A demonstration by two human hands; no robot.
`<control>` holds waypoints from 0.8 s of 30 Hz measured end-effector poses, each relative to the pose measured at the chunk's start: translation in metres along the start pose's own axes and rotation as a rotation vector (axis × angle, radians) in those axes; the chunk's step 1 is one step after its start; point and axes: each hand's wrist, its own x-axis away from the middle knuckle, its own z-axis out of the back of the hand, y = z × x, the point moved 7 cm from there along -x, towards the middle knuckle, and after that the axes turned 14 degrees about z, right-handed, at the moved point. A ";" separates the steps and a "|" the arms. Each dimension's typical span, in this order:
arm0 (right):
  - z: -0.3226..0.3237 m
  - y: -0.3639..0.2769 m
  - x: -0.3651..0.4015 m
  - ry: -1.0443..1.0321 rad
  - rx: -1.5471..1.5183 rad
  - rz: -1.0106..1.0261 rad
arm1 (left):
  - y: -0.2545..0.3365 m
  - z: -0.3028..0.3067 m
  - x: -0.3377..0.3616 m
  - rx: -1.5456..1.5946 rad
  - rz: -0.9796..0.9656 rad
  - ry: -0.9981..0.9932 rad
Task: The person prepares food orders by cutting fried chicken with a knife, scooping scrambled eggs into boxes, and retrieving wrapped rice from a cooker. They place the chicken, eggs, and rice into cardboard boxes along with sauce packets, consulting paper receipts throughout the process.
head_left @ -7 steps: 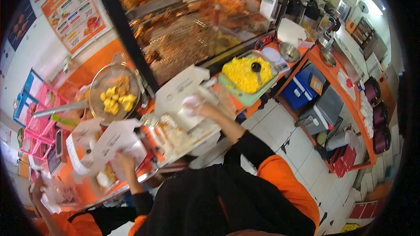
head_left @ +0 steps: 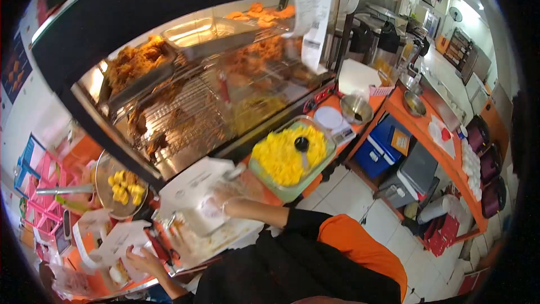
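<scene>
My right hand is closed around a small, pale wrapped bundle, blurred by motion. It is over an open white takeaway box at the counter's middle. Below that box lies a crumb-covered tray with tongs on it. My left hand has curled fingers at a second open takeaway box; a bit of white shows between the fingers, but I cannot make out what it is. A white lump, perhaps rice, lies beside the left hand.
A heated display case with fried chicken stands behind the counter. A green-rimmed tray of yellow food is to the right, with a kitchen scale beyond. A round strainer and pink rack are left.
The view has tilted up, so the counter and both hands sit lower and farther left. Both hands stay by their boxes. A co-worker's hands at lower left have left the view.
</scene>
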 end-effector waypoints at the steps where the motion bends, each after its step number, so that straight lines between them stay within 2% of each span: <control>1: 0.012 0.017 0.007 0.178 -0.425 -0.080 | 0.016 -0.002 0.013 0.119 0.007 -0.002; 3: 0.069 0.038 0.023 0.437 -0.688 -0.016 | 0.067 0.003 0.047 0.354 0.041 -0.041; 4: 0.113 0.047 0.042 0.524 -0.528 0.126 | 0.088 0.000 0.059 0.467 0.061 -0.075; 5: 0.155 0.056 0.062 0.607 -0.368 0.268 | 0.101 -0.008 0.071 0.377 0.037 -0.047; 7: 0.243 0.081 0.107 0.918 -0.115 0.305 | 0.145 -0.008 0.099 0.436 -0.038 -0.073; 8: 0.272 0.103 0.123 1.047 -0.137 0.287 | 0.169 -0.001 0.112 0.420 -0.086 -0.061; 9: 0.299 0.124 0.140 1.176 -0.159 0.272 | 0.183 -0.004 0.122 0.580 0.133 -0.192; 10: 0.337 0.124 0.164 1.278 -0.001 0.196 | 0.190 -0.004 0.127 0.577 0.121 -0.188; 12: 0.382 0.158 0.188 1.463 0.169 0.193 | 0.204 -0.006 0.135 0.579 0.086 -0.182; 14: 0.422 0.200 0.200 1.610 0.013 0.275 | 0.233 0.004 0.139 0.584 0.003 -0.151; 16: 0.476 0.205 0.219 1.748 -0.059 0.488 | 0.255 0.009 0.140 0.588 -0.049 -0.144; 18: 0.537 0.198 0.244 1.706 0.366 0.164 | 0.279 0.011 0.143 0.655 -0.062 -0.154; 20: 0.593 0.231 0.246 1.754 0.176 0.213 | 0.298 0.012 0.149 0.711 -0.068 -0.149; 24: 0.668 0.249 0.222 1.695 -0.116 0.231 | 0.347 0.011 0.158 0.749 -0.173 -0.240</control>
